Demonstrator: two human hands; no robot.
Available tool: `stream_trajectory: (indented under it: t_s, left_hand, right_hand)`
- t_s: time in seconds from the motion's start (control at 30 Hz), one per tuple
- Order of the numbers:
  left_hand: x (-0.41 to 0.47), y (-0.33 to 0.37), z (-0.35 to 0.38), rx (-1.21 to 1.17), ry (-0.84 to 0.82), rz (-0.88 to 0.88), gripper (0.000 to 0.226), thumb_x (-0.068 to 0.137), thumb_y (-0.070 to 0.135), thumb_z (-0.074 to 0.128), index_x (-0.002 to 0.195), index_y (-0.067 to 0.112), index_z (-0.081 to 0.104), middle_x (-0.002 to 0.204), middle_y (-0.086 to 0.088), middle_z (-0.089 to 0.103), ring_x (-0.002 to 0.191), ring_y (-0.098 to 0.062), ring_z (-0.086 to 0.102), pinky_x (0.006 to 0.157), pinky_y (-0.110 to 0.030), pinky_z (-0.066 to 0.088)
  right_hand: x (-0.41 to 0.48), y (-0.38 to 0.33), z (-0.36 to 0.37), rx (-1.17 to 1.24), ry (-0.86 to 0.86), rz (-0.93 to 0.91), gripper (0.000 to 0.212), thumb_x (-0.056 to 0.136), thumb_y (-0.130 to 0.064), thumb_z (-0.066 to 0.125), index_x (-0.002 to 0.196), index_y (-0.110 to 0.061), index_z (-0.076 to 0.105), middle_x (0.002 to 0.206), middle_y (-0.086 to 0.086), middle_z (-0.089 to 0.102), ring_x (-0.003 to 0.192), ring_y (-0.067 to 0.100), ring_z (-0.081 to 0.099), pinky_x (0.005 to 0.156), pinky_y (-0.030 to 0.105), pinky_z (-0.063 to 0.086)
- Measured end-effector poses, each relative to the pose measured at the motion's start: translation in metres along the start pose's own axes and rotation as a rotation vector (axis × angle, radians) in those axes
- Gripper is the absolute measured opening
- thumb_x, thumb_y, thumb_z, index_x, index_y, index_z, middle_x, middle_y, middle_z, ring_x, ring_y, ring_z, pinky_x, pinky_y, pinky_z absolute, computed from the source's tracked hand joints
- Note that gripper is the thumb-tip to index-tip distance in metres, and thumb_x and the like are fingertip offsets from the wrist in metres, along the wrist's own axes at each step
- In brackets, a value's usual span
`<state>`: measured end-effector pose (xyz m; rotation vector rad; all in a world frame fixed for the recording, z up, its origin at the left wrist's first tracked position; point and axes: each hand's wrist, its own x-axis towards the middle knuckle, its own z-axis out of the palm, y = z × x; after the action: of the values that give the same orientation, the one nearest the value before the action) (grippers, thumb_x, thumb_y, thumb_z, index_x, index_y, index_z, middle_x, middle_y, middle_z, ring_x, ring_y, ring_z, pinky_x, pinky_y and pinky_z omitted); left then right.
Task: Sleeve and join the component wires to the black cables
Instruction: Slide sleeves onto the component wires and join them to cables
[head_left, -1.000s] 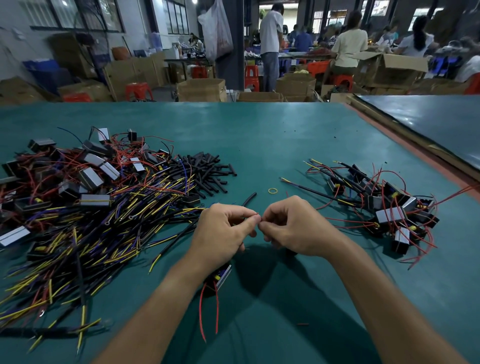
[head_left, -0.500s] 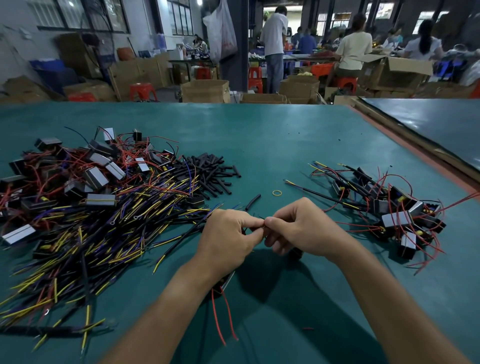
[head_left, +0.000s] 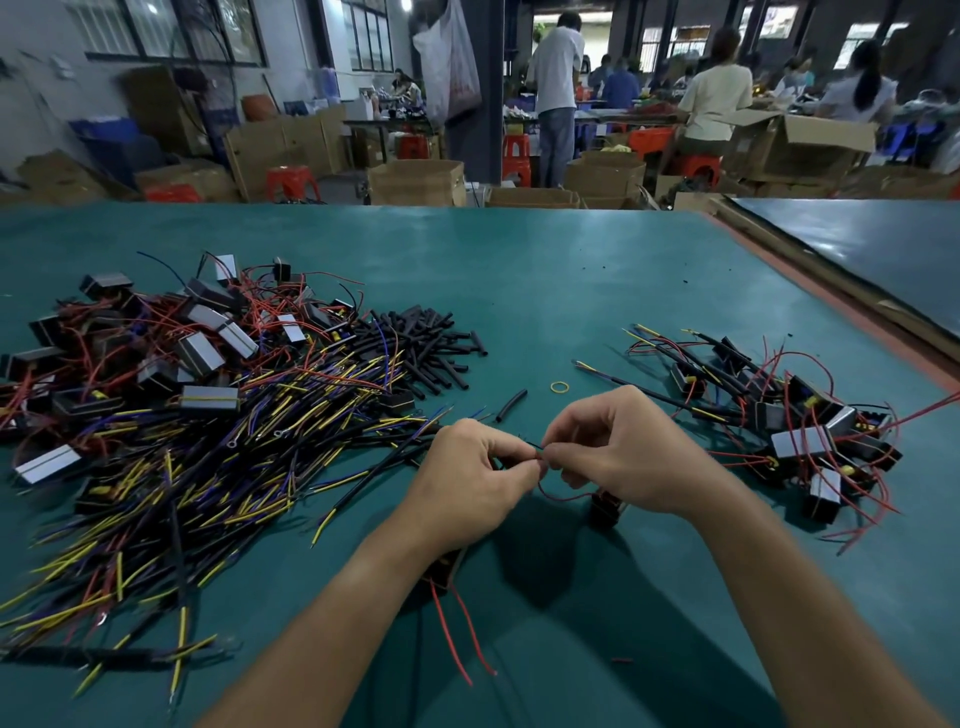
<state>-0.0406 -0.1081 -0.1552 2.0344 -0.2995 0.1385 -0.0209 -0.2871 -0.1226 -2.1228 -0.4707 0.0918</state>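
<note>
Wire joint too small to tell

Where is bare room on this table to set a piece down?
Bare: the far strip of the green table, and the gap between the black sleeve tubes and the right heap of wired components. Crowded: the left tangle of black cables.

No text, label or number can be read anywhere.
</note>
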Motion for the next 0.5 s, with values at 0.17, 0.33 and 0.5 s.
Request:
stream_trajectory:
  t_s: [0.17, 0.33, 0.5]
  left_hand:
    - [0.0010, 0.0001, 0.0012, -0.031, -0.057, -0.075, 0.014, 0.073, 0.031, 0.066, 0.070, 0.023, 0.077, 0.059, -0.010, 0.066, 0.050, -0.013, 0.043, 0.051, -0.028, 0.035]
    - [-0.0044, 0.0026, 0.0030, 0.265, 0.016, 0.247, 0.014, 0.076, 0.028, 0.065, 0.074, 0.020, 0.076, 0.061, 0.005, 0.068, 0.050, -0.008, 0.054, 0.050, -0.025, 0.042]
    - [-0.0056, 0.0033, 0.0075, 0.448, 0.062, 0.437, 0.010, 0.077, 0.028, 0.066, 0.075, 0.023, 0.074, 0.065, 0.005, 0.067, 0.055, -0.009, 0.052, 0.053, -0.026, 0.044]
  right_hand:
    - [-0.0029, -0.0009, -0.0037, -0.120, -0.054, -0.007, 0.014, 0.083, -0.015, 0.073, 0.070, -0.019, 0.072, 0.057, -0.003, 0.066, 0.051, 0.008, 0.055, 0.053, 0.027, 0.047]
    - [-0.0053, -0.0053, -0.0055, -0.052, -0.151, 0.181, 0.022, 0.084, -0.008, 0.066, 0.063, -0.012, 0.067, 0.051, -0.001, 0.059, 0.046, 0.015, 0.050, 0.043, 0.022, 0.041]
    - [-0.0069, -0.0049, -0.0102, 0.061, -0.246, 0.390, 0.027, 0.083, -0.002, 0.065, 0.058, -0.013, 0.066, 0.049, 0.000, 0.055, 0.040, 0.010, 0.049, 0.039, 0.019, 0.037]
